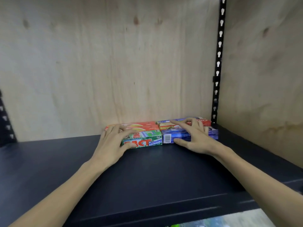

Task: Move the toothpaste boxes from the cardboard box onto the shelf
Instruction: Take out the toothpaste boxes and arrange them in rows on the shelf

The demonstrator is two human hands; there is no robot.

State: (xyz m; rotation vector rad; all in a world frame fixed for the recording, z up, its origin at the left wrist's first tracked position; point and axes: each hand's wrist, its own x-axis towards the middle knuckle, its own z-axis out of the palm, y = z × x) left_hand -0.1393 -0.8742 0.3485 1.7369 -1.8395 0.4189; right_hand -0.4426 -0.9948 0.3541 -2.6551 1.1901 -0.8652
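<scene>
At the back of the dark shelf [147,174], against the wood wall [114,63], a small group of toothpaste boxes is seen lying flat. On the left side, a green box [147,139] is set at the front, and two red boxes [144,126] are laid just behind it. On the right side, a blue box [180,136] is set at the front, touching the green box end to end. More boxes, blue, yellow and red [205,122], are placed behind the blue one, near a black metal strip [218,54] with holes.

The green box is held at its left end by the left hand [113,141]; the thumb is pressed on the front face and the fingers are curled over the top. The blue box is held by the right hand [196,136]; the thumb is laid along its front and the fingers are spread over the top, with one finger stretched out onto the boxes behind. The cardboard box is not seen.
</scene>
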